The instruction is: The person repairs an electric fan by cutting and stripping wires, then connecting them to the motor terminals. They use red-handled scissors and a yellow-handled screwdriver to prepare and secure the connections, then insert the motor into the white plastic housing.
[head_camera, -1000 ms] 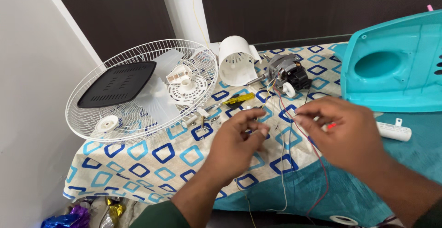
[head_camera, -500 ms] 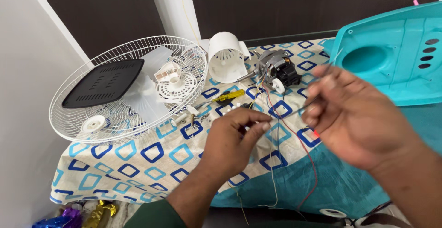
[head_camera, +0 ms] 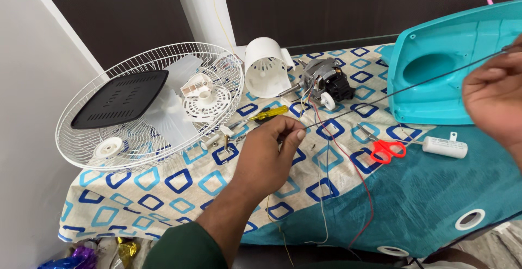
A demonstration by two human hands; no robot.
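Black wire (head_camera: 402,87) was stretched taut between the two hands above the surface (head_camera: 179,187), which carried a cloth patterned with blue squares. Left hand (head_camera: 266,157) had its grip pinched shut on the wire's near end, close to the fan motor (head_camera: 322,82); right hand (head_camera: 497,98), at the frame's right edge, had its grip clenched on the far end, in front of the turquoise fan base (head_camera: 451,68). Thin red, white and yellow leads ran from the motor across the cloth and over the front edge. Red-handled scissors (head_camera: 385,148) and a white cylindrical capacitor (head_camera: 445,146) lay just below the wire's span; a yellow-handled screwdriver (head_camera: 267,114) lay beside the left hand. White fan guard (head_camera: 109,138), with blade and small parts on it, sat well to the left, and a white motor housing (head_camera: 265,67) stood behind. Risk, as judged: further tension could tear the wire from the motor or drag the motor across the cloth, and the loose leads could snag.
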